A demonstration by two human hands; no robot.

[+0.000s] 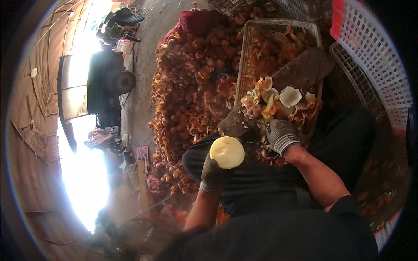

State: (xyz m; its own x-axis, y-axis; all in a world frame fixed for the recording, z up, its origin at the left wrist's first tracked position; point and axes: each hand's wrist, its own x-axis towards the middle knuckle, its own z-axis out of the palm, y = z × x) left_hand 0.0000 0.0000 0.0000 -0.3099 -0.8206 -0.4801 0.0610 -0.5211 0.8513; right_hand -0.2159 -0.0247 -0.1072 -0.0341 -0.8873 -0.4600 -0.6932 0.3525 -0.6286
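A pale yellow peeled onion (227, 153) sits in my left hand (214, 175), which wears a dark knit glove and grips it from below, over my left thigh. My right hand (281, 134), in a grey glove with a ribbed cuff, is curled beside a heap of onion skins (266, 99). Its fingertips and anything inside them are hidden from view. Curved white onion layers (290, 96) lie among the orange skins just beyond that hand. A dark wooden board (300, 69) slants across a tray (246, 58) under the peelings.
A large pile of brown onions (196, 82) spreads ahead and left, with a dark red mesh sack (202, 21) at its far end. A white and red plastic crate (370, 48) stands at right. At far left is a parked vehicle (102, 82) against bright light.
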